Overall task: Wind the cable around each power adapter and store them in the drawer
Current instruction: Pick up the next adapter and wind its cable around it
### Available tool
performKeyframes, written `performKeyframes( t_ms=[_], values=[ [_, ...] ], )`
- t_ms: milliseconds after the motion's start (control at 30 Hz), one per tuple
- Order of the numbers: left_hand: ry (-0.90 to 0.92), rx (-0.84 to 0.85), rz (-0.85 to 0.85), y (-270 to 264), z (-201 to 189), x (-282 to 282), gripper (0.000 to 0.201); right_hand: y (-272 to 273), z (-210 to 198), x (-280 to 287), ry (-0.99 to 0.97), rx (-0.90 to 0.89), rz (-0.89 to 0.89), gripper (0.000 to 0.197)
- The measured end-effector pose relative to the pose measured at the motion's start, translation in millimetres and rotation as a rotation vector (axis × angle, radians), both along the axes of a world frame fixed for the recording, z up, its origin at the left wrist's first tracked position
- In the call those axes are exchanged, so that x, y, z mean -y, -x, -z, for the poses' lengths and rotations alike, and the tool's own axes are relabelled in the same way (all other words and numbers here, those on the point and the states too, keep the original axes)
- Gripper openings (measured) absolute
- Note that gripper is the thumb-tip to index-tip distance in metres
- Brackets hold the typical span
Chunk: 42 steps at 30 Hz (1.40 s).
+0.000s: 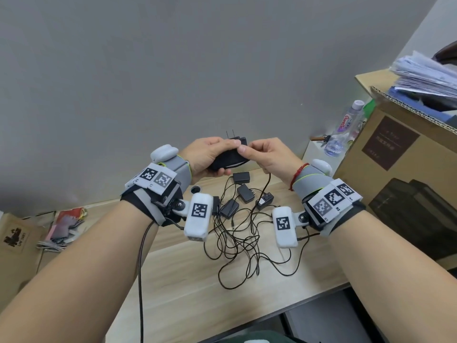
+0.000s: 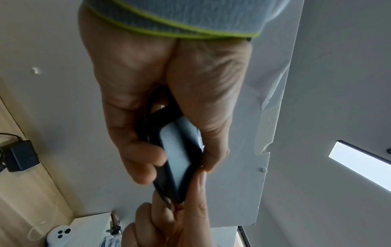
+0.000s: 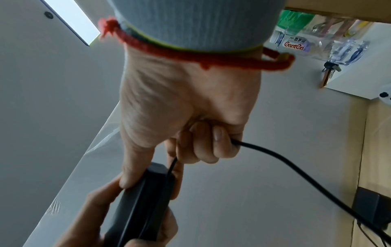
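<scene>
Gripping black power adapter (image 1: 228,158) above worktop (image 1: 178,273), left hand (image 1: 210,154) fingers curl round body; right hand (image 1: 268,154) pinches cable (image 3: 296,170) against adapter end. Other adapters (image 1: 241,191) lie tangled on worktop below.

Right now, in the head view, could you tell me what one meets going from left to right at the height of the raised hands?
Left hand gripping the power adapter → right hand pinching its cable → water bottle → cardboard box.
</scene>
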<state>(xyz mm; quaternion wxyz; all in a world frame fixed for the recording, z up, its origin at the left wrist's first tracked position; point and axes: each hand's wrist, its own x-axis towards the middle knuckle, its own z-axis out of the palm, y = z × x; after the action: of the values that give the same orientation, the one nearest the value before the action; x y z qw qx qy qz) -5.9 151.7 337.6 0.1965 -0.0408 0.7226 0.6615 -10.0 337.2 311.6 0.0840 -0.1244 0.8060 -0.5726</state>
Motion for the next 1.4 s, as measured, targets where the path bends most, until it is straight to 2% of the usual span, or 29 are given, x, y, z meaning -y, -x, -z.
performKeyframes(
  t_ms=[167,233,500,767,867,1000,1167,1300,1400],
  values=[
    [0.002,-0.032,-0.042,3,2,5,0.023,-5,-5,-6,-0.02,-0.016,-0.067,0.02],
    [0.002,-0.051,-0.059,4,2,5,0.022,-5,-5,-7,-0.029,-0.025,-0.057,0.021],
    [0.006,-0.143,-0.12,4,6,4,0.033,-6,-8,-5,-0.045,-0.025,-0.053,0.022],
    [0.228,-0.221,-0.147,8,7,20,0.032,3,-9,-17,-0.119,-0.046,-0.038,0.027],
    [0.334,-0.216,-0.058,5,11,18,0.037,5,-18,-15,-0.086,-0.075,-0.045,0.022],
    [0.421,-0.224,0.052,0,15,11,0.025,10,-25,-11,-0.08,-0.112,-0.07,0.018],
    [0.469,-0.224,0.168,-5,11,10,0.034,16,-29,-13,-0.078,-0.148,-0.059,0.018],
    [0.443,-0.252,0.244,-12,5,5,0.026,23,-27,-13,-0.075,-0.18,-0.04,0.018],
    [0.374,-0.276,0.238,-15,-2,1,0.023,24,-18,-12,-0.046,-0.165,-0.031,0.017]
  ],
)
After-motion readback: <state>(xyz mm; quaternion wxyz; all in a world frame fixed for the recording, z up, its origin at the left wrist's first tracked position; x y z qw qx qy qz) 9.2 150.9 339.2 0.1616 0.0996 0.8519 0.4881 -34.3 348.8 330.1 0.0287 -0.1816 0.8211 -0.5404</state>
